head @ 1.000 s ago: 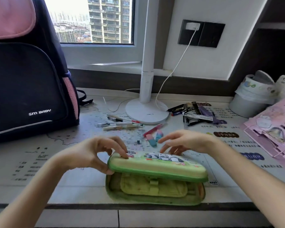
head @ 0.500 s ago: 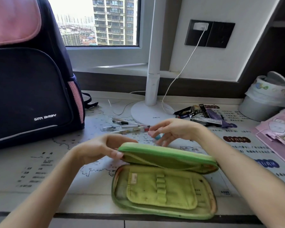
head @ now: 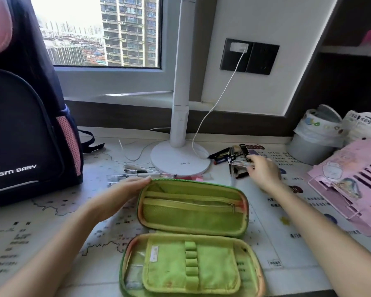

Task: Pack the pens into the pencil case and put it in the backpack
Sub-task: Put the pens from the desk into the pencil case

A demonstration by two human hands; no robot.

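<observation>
Pencil case open on table, no pens inside; they lie behind it, backpack at left. Left hand grip released, touching lid; right hand grip: can't tell.

left hand: fingers straight, flat | right hand: stretched forward, palm down

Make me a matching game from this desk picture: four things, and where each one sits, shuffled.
1 green fabric pencil case
2 dark backpack with pink trim
3 white desk lamp
4 pink cardboard folder

A far right edge
B stands at left
C lies open, front middle
D behind the case

Pairs: 1-C; 2-B; 3-D; 4-A
</observation>
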